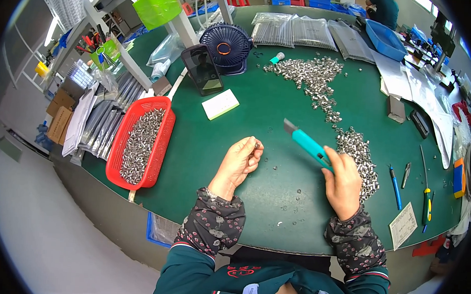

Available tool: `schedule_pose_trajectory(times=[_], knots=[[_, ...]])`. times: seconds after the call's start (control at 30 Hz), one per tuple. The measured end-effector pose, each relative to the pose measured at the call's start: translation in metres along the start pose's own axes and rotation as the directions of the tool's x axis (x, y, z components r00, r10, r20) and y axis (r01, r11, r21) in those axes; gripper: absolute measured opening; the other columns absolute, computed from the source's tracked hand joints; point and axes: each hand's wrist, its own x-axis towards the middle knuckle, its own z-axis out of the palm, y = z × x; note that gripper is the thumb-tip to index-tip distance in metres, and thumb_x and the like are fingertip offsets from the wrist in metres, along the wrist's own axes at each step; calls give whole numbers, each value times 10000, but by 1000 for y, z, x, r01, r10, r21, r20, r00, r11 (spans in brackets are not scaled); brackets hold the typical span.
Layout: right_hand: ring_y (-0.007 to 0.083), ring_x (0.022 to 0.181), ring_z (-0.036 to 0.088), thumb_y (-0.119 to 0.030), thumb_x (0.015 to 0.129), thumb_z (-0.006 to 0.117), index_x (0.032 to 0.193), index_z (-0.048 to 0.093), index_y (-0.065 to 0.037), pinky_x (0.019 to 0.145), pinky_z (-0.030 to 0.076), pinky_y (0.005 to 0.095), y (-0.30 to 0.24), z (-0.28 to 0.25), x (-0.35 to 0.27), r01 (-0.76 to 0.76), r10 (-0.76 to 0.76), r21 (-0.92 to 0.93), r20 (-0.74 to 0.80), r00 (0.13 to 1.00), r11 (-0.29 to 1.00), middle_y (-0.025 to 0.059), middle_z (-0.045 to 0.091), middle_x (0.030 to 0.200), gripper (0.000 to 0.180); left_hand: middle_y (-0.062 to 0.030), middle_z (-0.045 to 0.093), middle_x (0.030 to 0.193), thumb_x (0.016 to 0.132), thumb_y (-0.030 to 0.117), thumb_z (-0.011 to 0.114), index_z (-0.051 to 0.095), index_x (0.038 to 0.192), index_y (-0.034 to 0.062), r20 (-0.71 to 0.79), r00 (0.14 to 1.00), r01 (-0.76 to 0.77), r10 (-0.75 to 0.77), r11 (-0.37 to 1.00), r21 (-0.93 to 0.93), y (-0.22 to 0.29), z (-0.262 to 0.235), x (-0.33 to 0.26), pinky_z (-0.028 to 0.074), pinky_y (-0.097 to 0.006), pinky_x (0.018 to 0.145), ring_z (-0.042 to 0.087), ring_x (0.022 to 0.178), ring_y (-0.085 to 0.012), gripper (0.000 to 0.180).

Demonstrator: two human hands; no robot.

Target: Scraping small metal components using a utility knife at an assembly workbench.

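My left hand is closed in a pinch on a small metal ring, held above the green table. In my right hand is a teal utility knife, its blade out and pointing up and to the left. The blade and the ring are apart. Beside my right hand lies a heap of small silvery metal rings, and a larger pile of them spreads farther back. A few tiny dark bits are scattered on the table between my forearms.
At the left stands a red basket with many metal rings inside. Farther back are a white card, a phone and a dark fan. A blue pen-like tool, a screwdriver and a paper slip lie right.
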Motion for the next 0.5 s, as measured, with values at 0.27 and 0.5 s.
schedule_pose_trajectory(times=[0.27,0.5], knots=[[274,609,492,-89,654,616,992,534,-49,547,387,345,0,-1,-3,-85,69,213,81,994,973,109,471,681,350,-17,459,701,878,189,430,505,872,26,36,998,-56,58,998,-34,0,-1,1,253,-134,357,358,485,-28,180],[276,701,569,-154,689,621,929,579,-37,616,443,320,1,-1,-5,-289,131,447,350,927,847,137,582,802,270,-7,457,706,869,150,444,510,897,29,50,994,-93,96,994,-56,-3,-1,2,263,-131,366,371,503,-25,141]])
